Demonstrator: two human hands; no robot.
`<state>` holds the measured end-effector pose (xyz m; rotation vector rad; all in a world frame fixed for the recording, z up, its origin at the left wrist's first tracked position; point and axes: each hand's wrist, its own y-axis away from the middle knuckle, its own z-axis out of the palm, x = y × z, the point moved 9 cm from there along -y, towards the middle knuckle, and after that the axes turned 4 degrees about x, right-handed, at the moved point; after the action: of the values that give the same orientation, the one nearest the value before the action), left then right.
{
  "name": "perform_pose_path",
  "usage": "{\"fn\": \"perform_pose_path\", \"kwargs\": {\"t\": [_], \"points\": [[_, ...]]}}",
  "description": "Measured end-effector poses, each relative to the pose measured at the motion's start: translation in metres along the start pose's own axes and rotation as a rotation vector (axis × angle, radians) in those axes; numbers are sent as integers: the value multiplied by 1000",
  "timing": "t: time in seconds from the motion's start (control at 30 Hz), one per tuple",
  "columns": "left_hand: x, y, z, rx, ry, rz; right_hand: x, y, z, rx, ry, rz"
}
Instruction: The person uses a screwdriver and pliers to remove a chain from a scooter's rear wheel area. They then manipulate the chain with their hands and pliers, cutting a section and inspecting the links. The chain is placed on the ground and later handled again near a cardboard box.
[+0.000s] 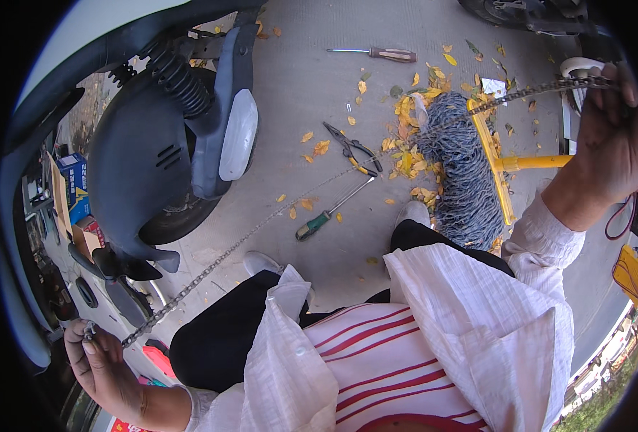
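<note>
A long metal chain (211, 268) stretches diagonally across the view between my hands. My left hand (106, 367) at the lower left grips one end, with a small metal piece between thumb and fingers. My right hand (610, 137), raised at the upper right, is closed on the chain's other stretch. Beneath the chain lie black-and-yellow pliers (362, 162) and a green-handled screwdriver (313, 225). A grey string mop (457, 194) with a yellow frame and pole (535, 162) lies under the right part of the chain.
A scooter's rear wheel guard (139, 165) and shock absorber stand at the left, cardboard boxes (74, 187) behind. Another screwdriver (391, 55) and scattered yellow leaves lie on the concrete (297, 86). A vehicle wheel (506, 14) is at the top, a yellow object (632, 273) at the right.
</note>
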<state>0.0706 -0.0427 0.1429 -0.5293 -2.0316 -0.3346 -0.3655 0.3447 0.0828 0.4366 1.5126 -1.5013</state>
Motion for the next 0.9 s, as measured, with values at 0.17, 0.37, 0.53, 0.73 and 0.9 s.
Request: {"fn": "perform_pose_path", "kwargs": {"t": [0.17,0.37,0.53,0.73,0.9], "points": [[-33,-8,129,-205,175,-20,41,99,181,-798,0,129],[-41,10,183,-315,282,-81,42,160,248,-1048,21,243],[-51,17,198,-380,316,-130,43,168,262,-1015,0,216],[-56,13,199,-404,242,-107,50,171,265,-1035,55,213],[-57,9,197,-404,155,-72,53,173,266,-1030,60,214]]}}
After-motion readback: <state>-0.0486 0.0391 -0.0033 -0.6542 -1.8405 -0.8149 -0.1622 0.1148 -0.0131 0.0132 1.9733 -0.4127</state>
